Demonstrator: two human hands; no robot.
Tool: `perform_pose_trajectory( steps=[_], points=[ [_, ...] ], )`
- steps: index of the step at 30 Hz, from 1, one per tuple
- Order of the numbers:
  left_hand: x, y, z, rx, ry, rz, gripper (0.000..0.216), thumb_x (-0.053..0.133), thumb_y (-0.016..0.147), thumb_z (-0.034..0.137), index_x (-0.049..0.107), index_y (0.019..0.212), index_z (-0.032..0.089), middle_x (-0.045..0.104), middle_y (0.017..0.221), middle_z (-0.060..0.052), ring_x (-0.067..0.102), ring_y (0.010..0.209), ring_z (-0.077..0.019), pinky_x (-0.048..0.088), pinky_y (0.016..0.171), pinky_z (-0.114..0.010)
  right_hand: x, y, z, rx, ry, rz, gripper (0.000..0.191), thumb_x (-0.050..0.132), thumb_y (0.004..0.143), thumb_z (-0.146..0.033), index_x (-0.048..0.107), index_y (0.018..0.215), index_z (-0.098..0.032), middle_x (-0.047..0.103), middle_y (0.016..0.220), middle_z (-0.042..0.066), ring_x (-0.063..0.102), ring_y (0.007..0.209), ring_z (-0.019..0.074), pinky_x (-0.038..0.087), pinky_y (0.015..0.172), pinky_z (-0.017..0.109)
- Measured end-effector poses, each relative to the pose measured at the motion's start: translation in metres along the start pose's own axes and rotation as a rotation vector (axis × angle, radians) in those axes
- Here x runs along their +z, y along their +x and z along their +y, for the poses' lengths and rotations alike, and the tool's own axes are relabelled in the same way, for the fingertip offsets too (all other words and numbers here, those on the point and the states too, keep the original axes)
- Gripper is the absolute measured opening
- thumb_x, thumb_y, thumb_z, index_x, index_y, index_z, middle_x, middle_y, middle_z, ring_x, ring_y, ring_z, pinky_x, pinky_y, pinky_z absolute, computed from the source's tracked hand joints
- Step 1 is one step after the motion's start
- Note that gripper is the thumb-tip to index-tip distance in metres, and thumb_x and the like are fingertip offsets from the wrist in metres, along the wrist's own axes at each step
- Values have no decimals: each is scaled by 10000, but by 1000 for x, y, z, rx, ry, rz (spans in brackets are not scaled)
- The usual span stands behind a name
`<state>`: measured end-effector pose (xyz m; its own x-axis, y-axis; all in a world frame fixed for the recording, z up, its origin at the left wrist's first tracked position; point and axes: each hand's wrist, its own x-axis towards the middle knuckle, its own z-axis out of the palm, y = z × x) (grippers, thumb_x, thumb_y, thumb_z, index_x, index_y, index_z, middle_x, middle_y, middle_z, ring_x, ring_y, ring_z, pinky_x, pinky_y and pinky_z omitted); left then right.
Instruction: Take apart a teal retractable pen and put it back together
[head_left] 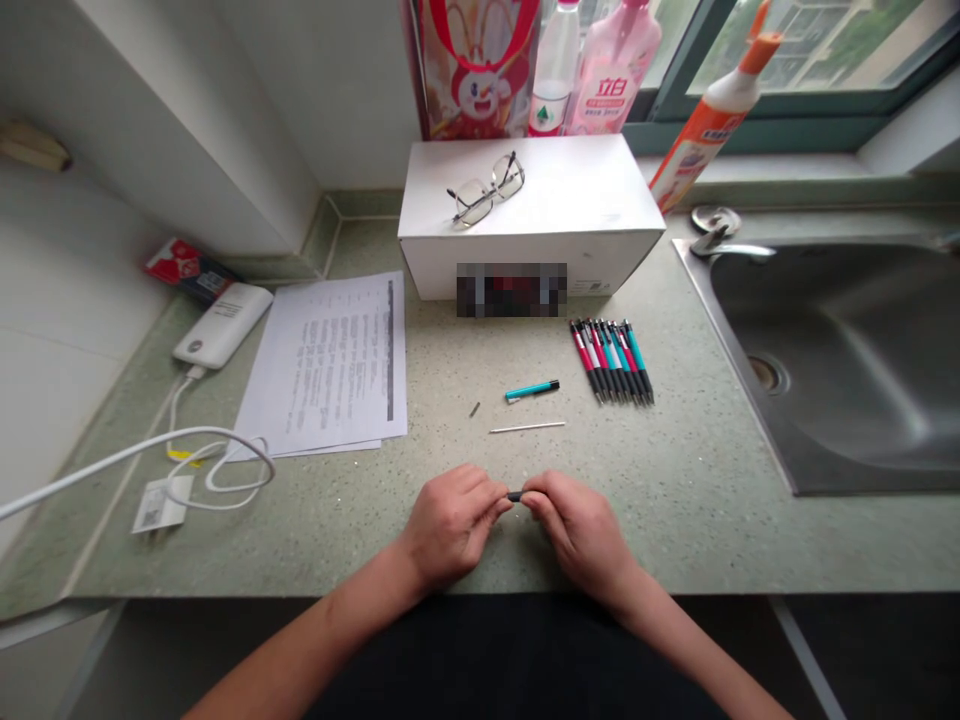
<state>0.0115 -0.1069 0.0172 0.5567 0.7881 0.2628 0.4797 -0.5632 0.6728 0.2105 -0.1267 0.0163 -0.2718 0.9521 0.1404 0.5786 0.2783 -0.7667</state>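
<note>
Pinched from both sides by the fingertips of the left hand [454,520] and the right hand [581,525], the black piece [515,496] sits near the front edge of the counter [720,540], its ends hidden by fingers. Just beyond lie the teal barrel [531,391], the refill [527,428] and a grey bit [475,409] too small to make out, with pens [611,362] to their right. Speckled green, the counter also bears a white box [525,200], its label pixelated, and a steel sink [780,479] running out of frame, while the bag [480,105] and pink bottle [611,75] near the window [810,60] are cut off above.
</note>
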Motion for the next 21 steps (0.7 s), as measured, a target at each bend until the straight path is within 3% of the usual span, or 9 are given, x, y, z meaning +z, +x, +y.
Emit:
perform_pose_trajectory(
  steps=[5, 8, 13, 18, 21],
  points=[
    [-2, 4, -1, -48, -128, -23, 226, 465, 1002, 221, 652, 891, 158, 560, 702, -23, 494, 680, -148, 366, 633, -273, -5, 3, 4, -171, 71, 13, 121, 517, 987, -192, 599, 1074, -209, 697, 926, 45, 652, 847, 166, 520, 747, 287],
    [-1, 6, -2, -66, -120, -21, 217, 466, 1000, 217, 655, 910, 159, 574, 715, -27, 501, 691, -150, 370, 638, -273, -8, 3, 4, -104, 59, -6, 138, 554, 974, -252, 597, 1099, -208, 694, 966, 57, 649, 829, 174, 527, 737, 306],
    [0, 6, -2, -57, -39, -24, 205, 477, 990, 214, 659, 920, 150, 565, 715, -36, 498, 686, -158, 360, 629, -288, -7, 3, 5, 12, 13, -44, 216, 452, 1018, -304, 608, 900, -212, 660, 769, 25, 623, 697, 173, 481, 623, 304],
    [-1, 5, -1, -58, -44, 3, 196, 480, 992, 211, 667, 966, 156, 591, 727, -38, 508, 695, -159, 374, 638, -286, -10, 5, 2, -59, 88, -71, 137, 488, 999, -233, 593, 1085, -211, 671, 975, 57, 631, 890, 180, 505, 779, 316],
    [-1, 4, -1, -47, -6, -4, 206, 483, 991, 222, 673, 959, 151, 586, 730, -43, 505, 692, -161, 375, 637, -294, -11, 5, 1, 35, 38, -67, 145, 528, 989, -315, 620, 1035, -213, 675, 932, 49, 627, 814, 182, 495, 732, 322]
  ],
)
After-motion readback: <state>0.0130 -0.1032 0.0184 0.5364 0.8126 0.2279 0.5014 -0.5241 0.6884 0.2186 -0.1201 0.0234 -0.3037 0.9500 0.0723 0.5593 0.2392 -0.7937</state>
